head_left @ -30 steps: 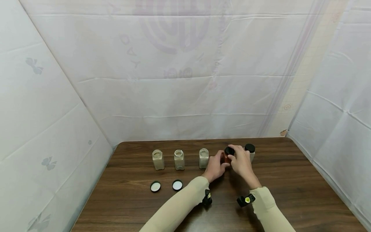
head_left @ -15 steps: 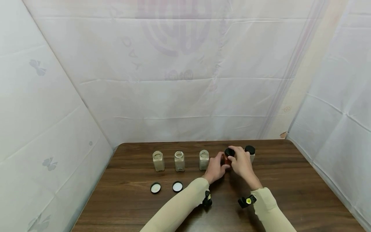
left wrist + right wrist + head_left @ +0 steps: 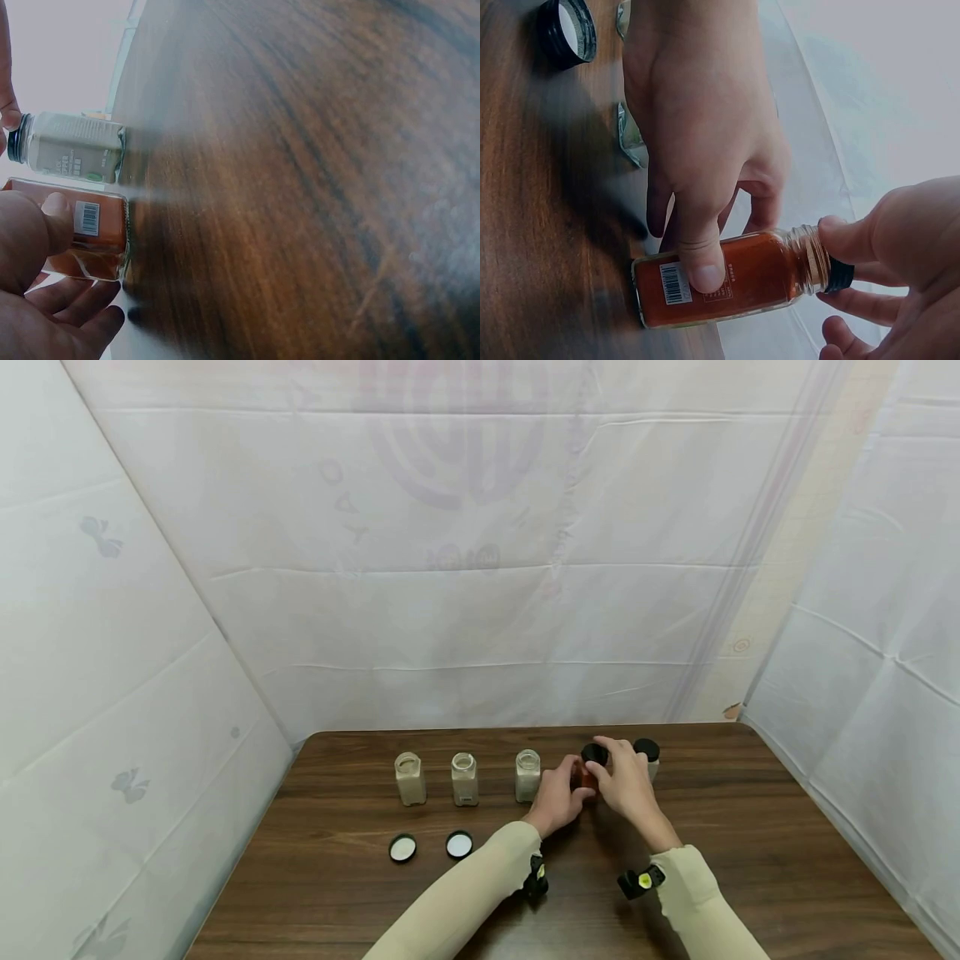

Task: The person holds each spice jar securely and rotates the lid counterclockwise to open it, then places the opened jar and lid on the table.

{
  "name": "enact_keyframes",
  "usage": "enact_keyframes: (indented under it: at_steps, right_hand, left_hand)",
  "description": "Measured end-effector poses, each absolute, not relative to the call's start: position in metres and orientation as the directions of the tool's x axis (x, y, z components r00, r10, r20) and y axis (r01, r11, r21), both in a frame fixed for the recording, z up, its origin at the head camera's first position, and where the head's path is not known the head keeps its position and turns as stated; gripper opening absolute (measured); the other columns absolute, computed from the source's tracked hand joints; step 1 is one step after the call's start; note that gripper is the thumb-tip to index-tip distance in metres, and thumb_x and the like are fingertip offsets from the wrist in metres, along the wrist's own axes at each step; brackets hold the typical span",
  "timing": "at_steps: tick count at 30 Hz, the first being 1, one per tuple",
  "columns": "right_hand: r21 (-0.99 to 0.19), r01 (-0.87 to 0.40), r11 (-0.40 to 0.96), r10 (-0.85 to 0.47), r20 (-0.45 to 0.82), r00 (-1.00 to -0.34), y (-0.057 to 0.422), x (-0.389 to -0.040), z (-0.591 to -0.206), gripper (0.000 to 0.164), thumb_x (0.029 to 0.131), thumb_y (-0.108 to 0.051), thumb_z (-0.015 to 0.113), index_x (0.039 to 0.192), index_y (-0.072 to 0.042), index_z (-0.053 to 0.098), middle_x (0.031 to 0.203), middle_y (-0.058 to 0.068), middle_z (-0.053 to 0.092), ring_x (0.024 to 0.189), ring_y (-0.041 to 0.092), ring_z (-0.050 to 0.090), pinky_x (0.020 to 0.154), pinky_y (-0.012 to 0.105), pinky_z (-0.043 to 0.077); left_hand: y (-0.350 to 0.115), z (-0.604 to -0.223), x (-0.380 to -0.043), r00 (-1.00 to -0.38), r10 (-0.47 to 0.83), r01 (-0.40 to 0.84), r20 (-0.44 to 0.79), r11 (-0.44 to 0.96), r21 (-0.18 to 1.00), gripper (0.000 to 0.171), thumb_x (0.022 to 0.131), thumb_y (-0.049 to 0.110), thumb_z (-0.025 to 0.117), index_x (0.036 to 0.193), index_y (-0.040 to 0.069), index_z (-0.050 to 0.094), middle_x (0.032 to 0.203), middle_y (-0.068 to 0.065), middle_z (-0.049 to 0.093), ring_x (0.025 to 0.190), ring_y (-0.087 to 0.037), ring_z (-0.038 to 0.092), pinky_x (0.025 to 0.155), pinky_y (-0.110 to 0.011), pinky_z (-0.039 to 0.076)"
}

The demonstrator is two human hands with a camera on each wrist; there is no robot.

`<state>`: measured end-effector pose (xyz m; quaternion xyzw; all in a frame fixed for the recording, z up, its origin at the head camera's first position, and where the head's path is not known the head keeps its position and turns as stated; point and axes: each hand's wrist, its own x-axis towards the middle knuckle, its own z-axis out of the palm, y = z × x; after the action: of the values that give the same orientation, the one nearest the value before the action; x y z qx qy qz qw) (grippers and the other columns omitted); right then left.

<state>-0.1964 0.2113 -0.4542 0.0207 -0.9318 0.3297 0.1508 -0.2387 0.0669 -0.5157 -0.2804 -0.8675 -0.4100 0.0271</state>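
Note:
An upright glass spice jar [image 3: 757,277] of orange-red powder stands on the table, with a barcode label on its side. My left hand [image 3: 557,795] grips its body low down, the thumb [image 3: 706,274] lying over the label side. At the top, my right hand [image 3: 628,783] pinches the black lid [image 3: 841,276] between thumb and fingers. Bare glass threads [image 3: 808,259] show below this lid in the right wrist view. Close to the right of the red jar stands another spice jar [image 3: 75,148], pale inside, its black lid [image 3: 647,748] on.
Left of my hands, three lidless jars of pale powder stand in a row: a left jar [image 3: 410,779], a middle jar [image 3: 465,780] and a right jar [image 3: 527,777]. Two black lids lie white side up before them, a left lid [image 3: 402,848] and a right lid [image 3: 459,844]. White sheeting [image 3: 450,610] surrounds the table.
Both hands stay at the red jar, with only slight movement of the right fingers at the lid. The whole scene sits slightly lower in the head view.

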Motion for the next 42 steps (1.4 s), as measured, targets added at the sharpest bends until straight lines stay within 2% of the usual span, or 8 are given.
enact_keyframes:
  at_steps: [7, 11, 16, 21, 29, 32, 38, 42]
  right_hand:
    - [-0.626, -0.11, 0.772, 0.09, 0.28, -0.956, 0.211, -0.194, -0.454, 0.049, 0.101, -0.017, 0.068, 0.145, -0.001, 0.055, 0.13, 0.029, 0.053, 0.095, 0.038, 0.044, 0.076, 0.045, 0.034]
    - [-0.638, -0.102, 0.763, 0.106, 0.279, -0.954, 0.211, -0.192, -0.454, 0.047, 0.103, -0.02, 0.065, 0.145, -0.003, 0.055, 0.126, 0.029, 0.052, 0.099, 0.04, 0.045, 0.07, 0.041, 0.034]
    - [-0.62, -0.108, 0.777, 0.11, 0.303, -0.947, 0.213, -0.189, -0.456, 0.042, 0.106, -0.024, 0.061, 0.144, -0.007, 0.058, 0.116, 0.028, 0.053, 0.097, 0.04, 0.049, 0.067, 0.04, 0.036]
    - [-0.614, -0.106, 0.782, 0.114, 0.309, -0.944, 0.217, -0.187, -0.454, 0.039, 0.106, -0.028, 0.06, 0.138, -0.006, 0.059, 0.116, 0.029, 0.055, 0.093, 0.039, 0.052, 0.067, 0.043, 0.04]
    - [-0.634, -0.101, 0.766, 0.098, 0.271, -0.958, 0.229, -0.182, -0.449, 0.038, 0.103, -0.028, 0.066, 0.127, -0.002, 0.053, 0.094, 0.015, 0.06, 0.068, 0.023, 0.052, 0.059, 0.036, 0.04]
    - [-0.639, -0.075, 0.766, 0.106, 0.241, -0.965, 0.234, -0.178, -0.45, 0.04, 0.101, -0.031, 0.069, 0.122, -0.004, 0.051, 0.098, 0.015, 0.062, 0.068, 0.022, 0.055, 0.058, 0.036, 0.043]
    - [-0.629, -0.025, 0.777, 0.121, 0.188, -0.975, 0.242, -0.172, -0.452, 0.044, 0.093, -0.035, 0.079, 0.112, -0.006, 0.052, 0.117, 0.022, 0.064, 0.071, 0.022, 0.059, 0.062, 0.038, 0.047]
    - [-0.627, -0.034, 0.778, 0.11, 0.19, -0.976, 0.247, -0.166, -0.452, 0.049, 0.09, -0.032, 0.082, 0.122, -0.002, 0.06, 0.117, 0.022, 0.067, 0.072, 0.02, 0.06, 0.063, 0.038, 0.049]
  left_hand:
    - [0.066, -0.514, -0.238, -0.843, 0.469, 0.504, 0.265, 0.512, 0.696, 0.032, 0.1, 0.018, 0.068, 0.13, 0.01, 0.056, 0.107, -0.005, 0.071, 0.099, -0.019, 0.07, 0.087, -0.032, 0.056]
    - [0.065, -0.513, -0.236, -0.842, 0.469, 0.506, 0.268, 0.513, 0.693, 0.032, 0.1, 0.018, 0.068, 0.128, 0.009, 0.056, 0.105, -0.006, 0.071, 0.096, -0.02, 0.07, 0.085, -0.032, 0.056]
    - [0.066, -0.513, -0.235, -0.841, 0.463, 0.511, 0.278, 0.513, 0.69, 0.033, 0.099, 0.017, 0.071, 0.128, 0.009, 0.057, 0.104, -0.005, 0.072, 0.095, -0.019, 0.071, 0.084, -0.032, 0.057]
    - [0.067, -0.513, -0.235, -0.844, 0.455, 0.51, 0.283, 0.521, 0.684, 0.037, 0.098, 0.017, 0.072, 0.13, 0.009, 0.057, 0.107, -0.006, 0.073, 0.099, -0.019, 0.071, 0.086, -0.032, 0.057]
    - [0.067, -0.514, -0.236, -0.847, 0.453, 0.504, 0.277, 0.524, 0.687, 0.037, 0.099, 0.019, 0.071, 0.131, 0.009, 0.056, 0.107, -0.005, 0.073, 0.097, -0.018, 0.071, 0.085, -0.032, 0.056]
    - [0.067, -0.514, -0.236, -0.84, 0.46, 0.515, 0.286, 0.512, 0.688, 0.038, 0.099, 0.018, 0.071, 0.132, 0.007, 0.055, 0.109, -0.007, 0.073, 0.099, -0.019, 0.071, 0.086, -0.033, 0.057]
    - [0.067, -0.515, -0.236, -0.836, 0.465, 0.521, 0.29, 0.511, 0.683, 0.04, 0.1, 0.02, 0.069, 0.135, 0.008, 0.054, 0.11, -0.008, 0.073, 0.1, -0.018, 0.071, 0.086, -0.033, 0.057]
    - [0.067, -0.515, -0.237, -0.836, 0.469, 0.522, 0.286, 0.516, 0.679, 0.039, 0.101, 0.02, 0.067, 0.136, 0.008, 0.054, 0.114, -0.008, 0.073, 0.102, -0.018, 0.071, 0.089, -0.033, 0.057]
